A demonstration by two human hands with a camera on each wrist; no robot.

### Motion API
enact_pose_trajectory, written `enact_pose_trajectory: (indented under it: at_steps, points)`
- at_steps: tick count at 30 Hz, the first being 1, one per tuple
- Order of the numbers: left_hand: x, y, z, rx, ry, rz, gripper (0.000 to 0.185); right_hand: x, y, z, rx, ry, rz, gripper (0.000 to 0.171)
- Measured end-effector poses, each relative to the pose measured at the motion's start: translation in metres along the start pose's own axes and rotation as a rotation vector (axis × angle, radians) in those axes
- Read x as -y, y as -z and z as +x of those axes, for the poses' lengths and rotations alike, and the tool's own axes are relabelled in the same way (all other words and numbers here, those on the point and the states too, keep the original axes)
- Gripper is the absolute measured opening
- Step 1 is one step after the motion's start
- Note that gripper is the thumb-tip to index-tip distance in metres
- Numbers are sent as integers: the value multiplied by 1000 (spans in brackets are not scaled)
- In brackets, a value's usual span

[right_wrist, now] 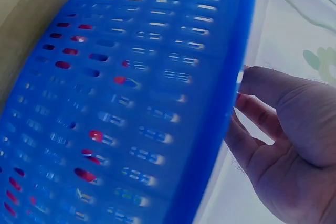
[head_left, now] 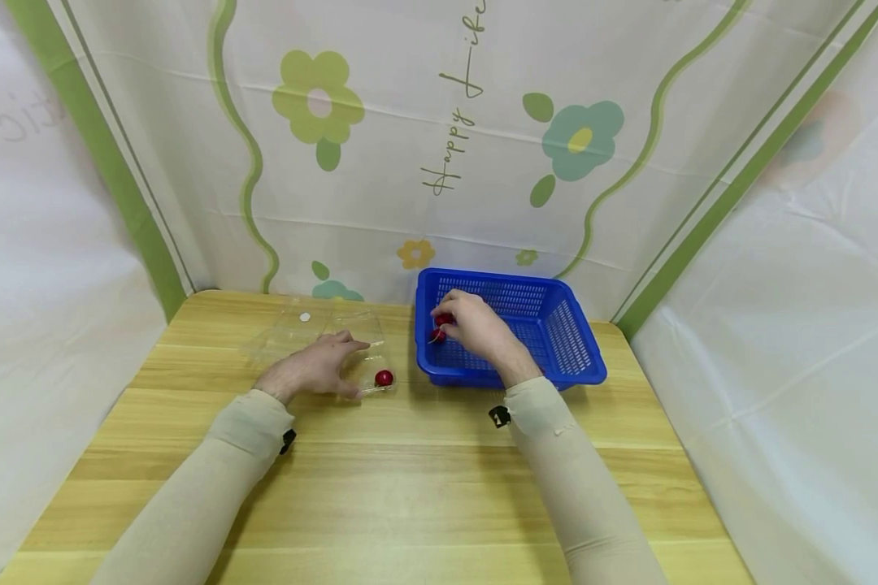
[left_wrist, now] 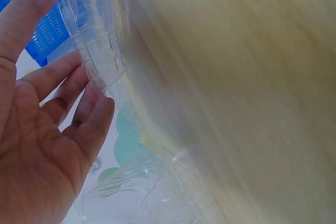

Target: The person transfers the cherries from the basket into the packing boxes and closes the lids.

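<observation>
My left hand (head_left: 320,366) spans a clear plastic clamshell box (left_wrist: 100,51), thumb at its near edge and fingertips against its wall. One glossy red cherry (head_left: 384,378) lies inside the box near the thumb. Over the left side of the blue basket (head_left: 508,379), my right hand (head_left: 475,323) pinches a cherry (head_left: 445,319) between thumb and fingers. A second cherry (head_left: 436,335) shows just below it, with a thin stem. In the right wrist view the basket wall hides the fingertips of that hand.
More red fruit shows through the slots of the basket wall (right_wrist: 152,93). The box's open lid (head_left: 315,317), with a white round sticker, lies behind the left hand. A flower-printed curtain (head_left: 439,211) hangs behind the wooden table (head_left: 380,504).
</observation>
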State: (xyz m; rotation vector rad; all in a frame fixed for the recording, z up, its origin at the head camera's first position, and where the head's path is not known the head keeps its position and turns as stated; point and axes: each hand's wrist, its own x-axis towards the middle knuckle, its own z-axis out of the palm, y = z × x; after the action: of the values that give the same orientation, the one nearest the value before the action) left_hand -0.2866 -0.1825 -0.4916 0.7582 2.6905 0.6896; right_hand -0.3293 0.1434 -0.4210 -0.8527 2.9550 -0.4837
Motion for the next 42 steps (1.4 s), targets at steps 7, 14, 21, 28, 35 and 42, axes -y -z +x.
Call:
enact_pose_trajectory:
  at_steps: [7,14,21,28,35,42]
  points:
    - [0,0,1,1,0,2,96,10,5,0,-39,13,-8,31]
    - [1,-1,2,3,9,18,97,26,4,3,-43,42,-4,31]
    - [1,-3,6,-16,10,33,97,31,-5,10,-25,82,-18,29]
    - [-1,-5,10,-23,21,38,96,34,-15,14,-14,115,-20,29]
    - [-2,-5,10,-24,27,32,96,43,-25,18,-9,158,-20,26]
    - [-1,-6,10,-29,28,18,97,49,-35,23,12,182,-62,26]
